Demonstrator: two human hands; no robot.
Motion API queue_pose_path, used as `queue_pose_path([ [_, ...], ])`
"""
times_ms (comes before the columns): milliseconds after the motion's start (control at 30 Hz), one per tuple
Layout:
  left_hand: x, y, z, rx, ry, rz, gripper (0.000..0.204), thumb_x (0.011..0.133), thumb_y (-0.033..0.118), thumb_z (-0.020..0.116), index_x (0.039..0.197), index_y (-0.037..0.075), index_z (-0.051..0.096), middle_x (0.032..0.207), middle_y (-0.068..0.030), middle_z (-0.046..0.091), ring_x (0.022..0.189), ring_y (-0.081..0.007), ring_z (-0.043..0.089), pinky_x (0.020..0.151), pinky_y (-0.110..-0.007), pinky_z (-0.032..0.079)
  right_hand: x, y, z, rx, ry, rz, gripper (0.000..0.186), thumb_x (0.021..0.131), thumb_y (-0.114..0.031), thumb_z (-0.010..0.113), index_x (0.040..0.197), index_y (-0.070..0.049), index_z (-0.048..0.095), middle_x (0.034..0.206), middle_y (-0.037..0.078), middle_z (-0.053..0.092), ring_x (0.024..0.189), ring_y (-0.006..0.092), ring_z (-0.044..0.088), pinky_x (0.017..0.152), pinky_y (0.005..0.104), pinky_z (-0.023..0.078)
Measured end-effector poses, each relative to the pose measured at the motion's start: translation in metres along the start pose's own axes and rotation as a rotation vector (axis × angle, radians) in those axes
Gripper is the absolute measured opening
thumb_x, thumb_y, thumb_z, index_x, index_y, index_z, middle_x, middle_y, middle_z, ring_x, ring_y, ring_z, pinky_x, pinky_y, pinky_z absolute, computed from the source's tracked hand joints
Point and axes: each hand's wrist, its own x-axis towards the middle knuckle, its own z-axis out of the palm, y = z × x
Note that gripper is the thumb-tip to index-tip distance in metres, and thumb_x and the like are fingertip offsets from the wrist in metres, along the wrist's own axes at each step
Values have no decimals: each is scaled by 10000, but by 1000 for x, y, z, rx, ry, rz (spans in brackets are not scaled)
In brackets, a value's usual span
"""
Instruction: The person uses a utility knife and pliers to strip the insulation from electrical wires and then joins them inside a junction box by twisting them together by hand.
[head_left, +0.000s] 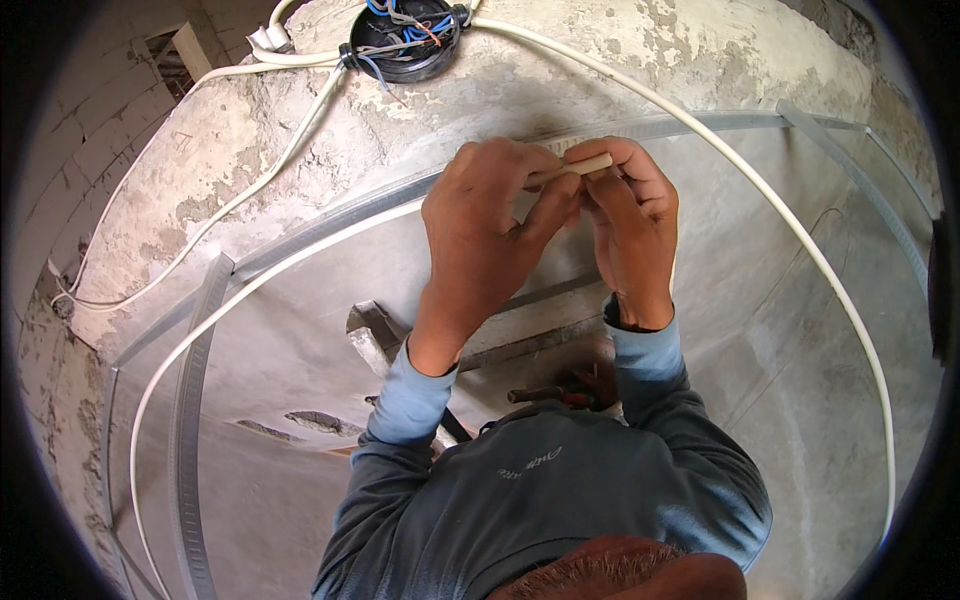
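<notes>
My left hand (480, 225) and my right hand (640, 225) are close together in front of the wall, fingers pinched on the end of a white cable (593, 166). Its cut tip shows between the fingertips and points to the right. From my left hand the same sheathed cable curves down to the lower left. Both thumbs press near the tip; my fingers partly hide it. Just above, a round black junction box (416, 72) holds loose blue, grey and copper-ended wires (427, 33).
Metal profiles (195, 400) frame the rough plaster wall (560, 75). Another white cable (800, 225) arcs from the box down the right side. More cables (265, 180) hang at left. Below my hands are a metal bracket (375, 325) and a red-and-black tool (550, 396), partly hidden.
</notes>
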Motion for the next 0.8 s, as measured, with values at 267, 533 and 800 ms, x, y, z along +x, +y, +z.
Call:
queue_pose_path([
  [267, -4, -6, -4, 14, -52, -95, 131, 879, 49, 792, 963, 45, 693, 888, -77, 698, 785, -196, 663, 671, -302, 506, 2, -4, 7, -58, -3, 10, 226, 1068, -74, 524, 1201, 54, 655, 985, 85, 722, 783, 121, 668, 686, 255, 546],
  [533, 0, -9, -12, 127, -30, 71, 156, 835, 16, 801, 954, 44, 704, 851, -83, 687, 746, -223, 650, 660, -330, 500, 4, -2, 13, -158, 9, -24, 208, 1058, -50, 536, 1192, 60, 650, 963, 88, 726, 777, 123, 686, 656, 252, 560],
  [800, 0, -19, -15, 132, -62, 93, 158, 809, 105, 819, 894, 96, 686, 820, -48, 633, 732, -265, 626, 626, -377, 484, 11, -8, 11, -216, -20, 64, 223, 994, 29, 504, 1136, 26, 676, 911, 54, 711, 686, 74, 615, 607, 211, 491],
])
